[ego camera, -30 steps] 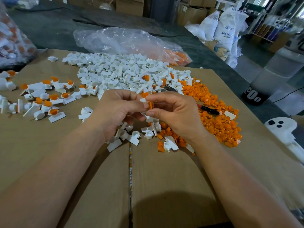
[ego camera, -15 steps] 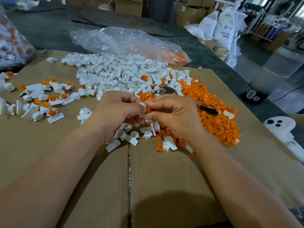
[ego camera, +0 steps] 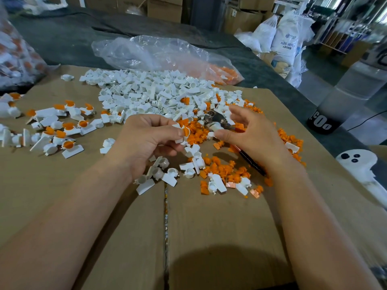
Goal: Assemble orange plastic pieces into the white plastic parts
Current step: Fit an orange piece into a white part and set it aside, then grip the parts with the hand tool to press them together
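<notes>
We are looking down at a hand-assembly bench in a factory or warehouse. A flattened cardboard sheet (ego camera: pixel 209 227) is lying over a dark table cover (ego camera: pixel 62 42). Hundreds of identical white plastic parts (ego camera: pixel 150 95) are lying heaped on it, with loose orange pieces (ego camera: pixel 194 135) spreading beside them. A clear plastic bag (ego camera: pixel 157 53) is lying crumpled behind the heap, and another bag of parts (ego camera: pixel 14 53) is sitting at far left. Behind the table, brown cardboard boxes (ego camera: pixel 165 7) are standing in stacks, and white sacks (ego camera: pixel 287 38) printed "ABS" are leaning together near shelving (ego camera: pixel 335 38).
</notes>
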Demonstrator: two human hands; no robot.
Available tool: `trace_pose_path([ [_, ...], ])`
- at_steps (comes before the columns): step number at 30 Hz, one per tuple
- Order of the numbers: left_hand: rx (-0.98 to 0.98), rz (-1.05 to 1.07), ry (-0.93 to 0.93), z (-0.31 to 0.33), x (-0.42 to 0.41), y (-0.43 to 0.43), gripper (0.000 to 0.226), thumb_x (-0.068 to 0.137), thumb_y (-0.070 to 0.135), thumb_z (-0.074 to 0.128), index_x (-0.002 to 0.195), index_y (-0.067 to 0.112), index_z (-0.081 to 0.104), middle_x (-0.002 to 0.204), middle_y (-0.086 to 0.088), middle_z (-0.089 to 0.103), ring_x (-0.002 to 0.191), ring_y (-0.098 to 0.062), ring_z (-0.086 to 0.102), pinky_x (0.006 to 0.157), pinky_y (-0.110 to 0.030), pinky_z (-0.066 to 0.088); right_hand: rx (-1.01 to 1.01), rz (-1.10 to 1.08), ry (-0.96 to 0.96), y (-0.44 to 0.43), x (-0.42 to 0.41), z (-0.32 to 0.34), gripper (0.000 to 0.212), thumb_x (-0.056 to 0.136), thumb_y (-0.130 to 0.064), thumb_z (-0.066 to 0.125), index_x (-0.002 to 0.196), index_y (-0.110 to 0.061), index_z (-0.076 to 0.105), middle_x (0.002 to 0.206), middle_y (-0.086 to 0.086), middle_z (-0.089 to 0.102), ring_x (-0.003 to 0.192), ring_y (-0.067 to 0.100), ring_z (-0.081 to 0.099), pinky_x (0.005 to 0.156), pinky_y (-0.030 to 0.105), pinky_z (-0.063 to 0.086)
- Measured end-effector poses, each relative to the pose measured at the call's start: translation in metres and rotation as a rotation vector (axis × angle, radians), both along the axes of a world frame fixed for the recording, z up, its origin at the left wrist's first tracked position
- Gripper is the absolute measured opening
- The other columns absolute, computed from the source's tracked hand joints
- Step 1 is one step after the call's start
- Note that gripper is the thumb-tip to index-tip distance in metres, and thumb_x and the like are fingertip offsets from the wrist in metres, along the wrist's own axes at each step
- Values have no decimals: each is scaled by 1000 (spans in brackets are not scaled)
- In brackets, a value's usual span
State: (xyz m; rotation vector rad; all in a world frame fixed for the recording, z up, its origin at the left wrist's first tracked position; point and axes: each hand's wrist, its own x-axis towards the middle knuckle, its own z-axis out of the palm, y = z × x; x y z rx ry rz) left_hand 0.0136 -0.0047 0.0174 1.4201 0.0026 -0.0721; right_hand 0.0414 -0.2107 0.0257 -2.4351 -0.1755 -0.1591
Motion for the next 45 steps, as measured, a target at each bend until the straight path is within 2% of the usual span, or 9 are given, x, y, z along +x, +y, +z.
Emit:
trace_pose_path([
  [4, -6, -1, -3, 1, -1, -1, 12, 74, -7, 65, 68, 3, 61, 51, -5, 64, 44, -13, 60, 41, -17, 48, -408, -77, 295, -19, 8, -1, 109, 55, -74, 55, 144, -20, 24, 151, 2, 28, 136, 24, 27, 111, 49, 20],
  [7, -18, -5, -3, 1, -2, -2, 12, 74, -7, 65, 68, 3, 61, 51, -5, 63, 44, -13, 60, 41, -16, 47, -482, -84, 329, -20, 11, -7, 104, 61, -71, 61, 143, -19, 25, 150, 4, 29, 136, 26, 27, 110, 54, 18],
  [11, -44, -2, 5, 1, -1, -2, 13, 73, -5, 66, 68, 5, 61, 51, -5, 63, 44, -13, 61, 40, -16, 47, -487, -142, 298, -20, 13, -9, 98, 63, -68, 65, 141, -21, 31, 146, 6, 33, 132, 26, 30, 106, 45, 27],
  [15, -86, 12, 17, 1, 0, -1, 13, 72, -4, 67, 66, 6, 61, 53, -5, 63, 45, -14, 61, 40, -16, 46, -435, -174, 163, -16, 11, -5, 64, 66, -53, 72, 117, -19, 56, 102, 0, 51, 91, 17, 44, 62, 28, 33],
  [18, -115, 39, 11, 0, 1, -1, 12, 73, -3, 67, 68, 6, 60, 54, -5, 64, 46, -14, 62, 40, -16, 46, -469, -229, 33, -14, 11, -3, 46, 67, -43, 71, 106, -20, 63, 82, -5, 47, 73, 11, 40, 53, 23, 31],
  [24, -210, 119, -15, 0, 3, 0, 14, 76, 0, 66, 69, 9, 58, 53, 0, 64, 48, -12, 63, 40, -16, 45, -318, -178, -140, -12, 4, 2, 40, 69, -33, 67, 108, -24, 64, 86, -9, 57, 79, 10, 49, 59, 25, 35],
  [31, -303, 195, -58, 0, 4, 0, 12, 80, 1, 63, 74, 9, 58, 55, 2, 65, 51, -11, 64, 39, -16, 44, -198, 28, -293, 8, -7, 3, 33, 78, -4, 55, 109, -13, 62, 74, -12, 51, 63, 3, 45, 55, 6, 31],
  [37, -289, 219, -104, -1, 5, -3, 14, 81, 1, 64, 72, 10, 59, 55, 3, 65, 51, -10, 64, 40, -16, 45, -223, 177, -251, 23, -14, 2, 40, 71, -23, 53, 109, -12, 61, 96, 1, 63, 85, 13, 53, 73, 30, 44],
  [45, -237, 245, -177, -2, 7, -4, 15, 80, 2, 65, 71, 12, 60, 56, 4, 65, 53, -11, 66, 42, -16, 44, -256, 184, -218, 24, -14, 0, 55, 66, -28, 44, 117, -11, 58, 109, 4, 64, 98, 18, 55, 76, 24, 37],
])
